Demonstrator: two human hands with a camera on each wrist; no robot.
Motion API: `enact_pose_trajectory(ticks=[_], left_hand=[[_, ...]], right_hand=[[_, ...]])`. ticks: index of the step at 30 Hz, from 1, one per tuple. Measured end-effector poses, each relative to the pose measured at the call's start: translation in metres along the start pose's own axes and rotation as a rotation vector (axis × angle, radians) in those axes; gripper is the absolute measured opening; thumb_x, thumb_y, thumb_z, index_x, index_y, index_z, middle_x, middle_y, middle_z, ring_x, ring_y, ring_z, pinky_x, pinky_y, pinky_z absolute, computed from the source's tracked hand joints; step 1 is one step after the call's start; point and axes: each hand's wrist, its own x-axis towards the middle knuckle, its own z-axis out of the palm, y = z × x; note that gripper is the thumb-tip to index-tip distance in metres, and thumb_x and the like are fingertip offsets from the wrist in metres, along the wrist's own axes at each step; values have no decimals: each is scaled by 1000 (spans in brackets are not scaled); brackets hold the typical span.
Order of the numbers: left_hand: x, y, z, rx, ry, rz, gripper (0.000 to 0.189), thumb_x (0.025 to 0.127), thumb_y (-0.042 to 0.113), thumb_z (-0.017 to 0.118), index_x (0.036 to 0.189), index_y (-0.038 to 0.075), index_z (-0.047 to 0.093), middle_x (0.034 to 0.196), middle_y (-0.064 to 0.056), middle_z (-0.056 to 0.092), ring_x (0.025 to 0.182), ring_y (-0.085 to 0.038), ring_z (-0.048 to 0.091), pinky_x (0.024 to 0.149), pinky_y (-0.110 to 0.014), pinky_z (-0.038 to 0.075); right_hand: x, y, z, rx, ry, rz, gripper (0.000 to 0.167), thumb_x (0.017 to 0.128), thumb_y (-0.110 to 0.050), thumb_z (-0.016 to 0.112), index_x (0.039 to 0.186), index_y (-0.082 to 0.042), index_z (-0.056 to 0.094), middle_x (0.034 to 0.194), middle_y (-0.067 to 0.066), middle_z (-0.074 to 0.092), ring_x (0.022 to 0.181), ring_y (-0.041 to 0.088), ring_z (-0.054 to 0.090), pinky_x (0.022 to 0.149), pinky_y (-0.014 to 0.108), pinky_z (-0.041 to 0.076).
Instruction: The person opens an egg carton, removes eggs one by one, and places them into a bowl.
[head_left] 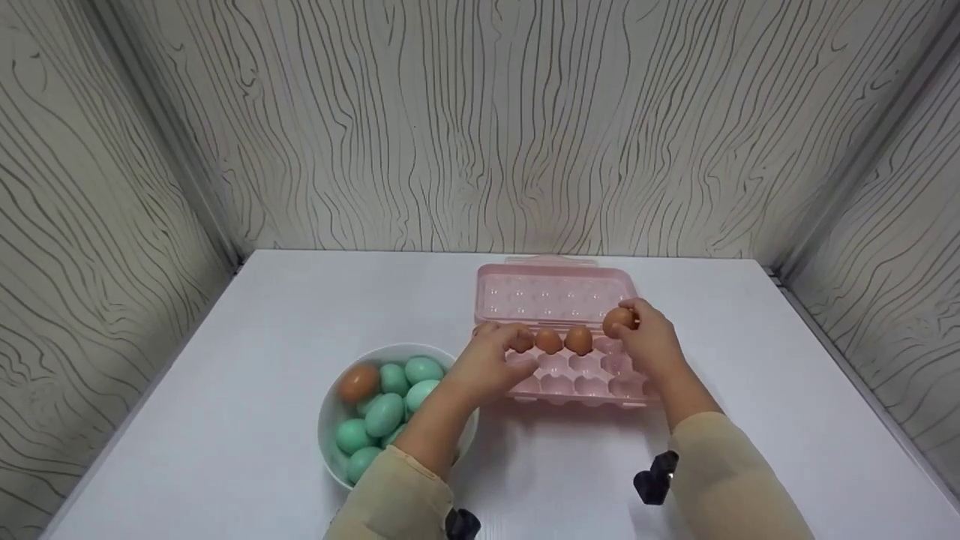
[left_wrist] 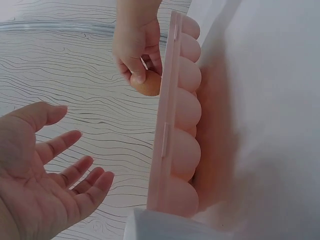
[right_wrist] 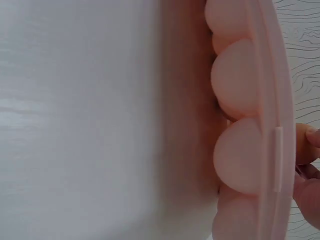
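A pink egg carton (head_left: 590, 386) lies with its lid (head_left: 553, 294) folded back, away from me. Brown eggs sit in its back row; a middle egg (head_left: 548, 341) and the egg (head_left: 579, 340) beside it show plainly, while my left hand partly covers another egg (head_left: 521, 341). Between thumb and fingers, my right hand (head_left: 652, 334) pinches a brown egg (head_left: 619, 321) over the right end of that row. My left hand (head_left: 491, 364) hovers at the carton's left end, its fingers spread and loosely bent in the left wrist view, holding nothing.
Left of the carton stands a white bowl (head_left: 324, 427) of several green eggs (head_left: 384, 415) with one brown egg (head_left: 359, 383) on top. My left forearm crosses the bowl's right side. Patterned panels (head_left: 480, 127) wall the white table (head_left: 247, 360) at the back and sides.
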Motion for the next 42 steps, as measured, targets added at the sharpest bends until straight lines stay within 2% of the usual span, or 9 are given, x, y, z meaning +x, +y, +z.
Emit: enact_pose_trajectory(ticks=[8, 15, 21, 25, 28, 31, 35, 39, 42], left_hand=[[3, 3, -1, 23, 28, -31, 41, 81, 27, 65, 120, 21, 54, 111, 0, 48, 105, -21, 49, 91, -37, 45], [2, 5, 2, 35, 31, 31, 48, 81, 26, 66, 126, 25, 49, 108, 1, 48, 103, -20, 47, 86, -34, 47], [1, 8, 5, -29, 29, 77, 54, 80, 26, 68, 129, 26, 45, 109, 1, 47, 106, -18, 52, 85, -29, 49], [2, 9, 6, -23, 74, 96, 58, 79, 22, 69, 131, 24, 44, 114, -2, 48, 111, -20, 46, 87, -29, 47], [4, 9, 7, 23, 122, 123, 58, 78, 21, 70, 131, 22, 44, 116, -3, 49, 110, -23, 40, 88, -35, 44], [4, 9, 8, 46, 139, 131, 57, 78, 21, 70, 130, 23, 45, 119, -2, 48, 111, -23, 39, 89, -37, 43], [4, 10, 9, 52, 144, 136, 54, 79, 21, 71, 128, 24, 48, 119, 0, 48, 110, -21, 40, 86, -32, 46], [4, 8, 9, 59, 178, 195, 50, 78, 19, 71, 124, 24, 51, 114, 1, 52, 104, -17, 46, 91, -33, 37], [4, 7, 7, 36, 188, 212, 47, 79, 17, 70, 122, 23, 53, 110, 2, 54, 97, -14, 50, 90, -33, 37]], right_hand=[[-10, -21, -5, 20, -6, -113, 40, 92, -17, 55, 129, -8, 42, 128, 18, 46, 120, 34, 43, 98, 44, 38], [-26, -43, 4, 116, -61, -200, 40, 89, -20, 59, 126, -10, 46, 122, 14, 50, 113, 30, 49, 94, 41, 42], [-42, -60, 13, 203, -119, -291, 40, 87, -22, 62, 122, -8, 49, 117, 14, 52, 104, 27, 53, 81, 33, 49], [-50, -69, 20, 252, -148, -322, 43, 84, -25, 65, 121, -7, 51, 115, 15, 53, 100, 27, 54, 75, 31, 50], [-54, -73, 25, 259, -151, -353, 42, 83, -26, 66, 119, -7, 53, 113, 14, 55, 98, 26, 55, 77, 30, 50], [-56, -74, 29, 276, -158, -383, 39, 83, -24, 66, 117, -7, 55, 110, 13, 56, 97, 24, 56, 79, 28, 49], [-59, -75, 34, 315, -182, -400, 37, 83, -22, 67, 115, -6, 56, 107, 12, 57, 96, 23, 56, 80, 26, 49], [-63, -79, 37, 357, -212, -390, 39, 83, -20, 67, 116, -3, 54, 104, 13, 57, 94, 23, 56, 78, 25, 49], [-66, -82, 39, 399, -239, -371, 42, 83, -19, 67, 118, -1, 53, 105, 15, 57, 94, 24, 57, 79, 25, 50]])
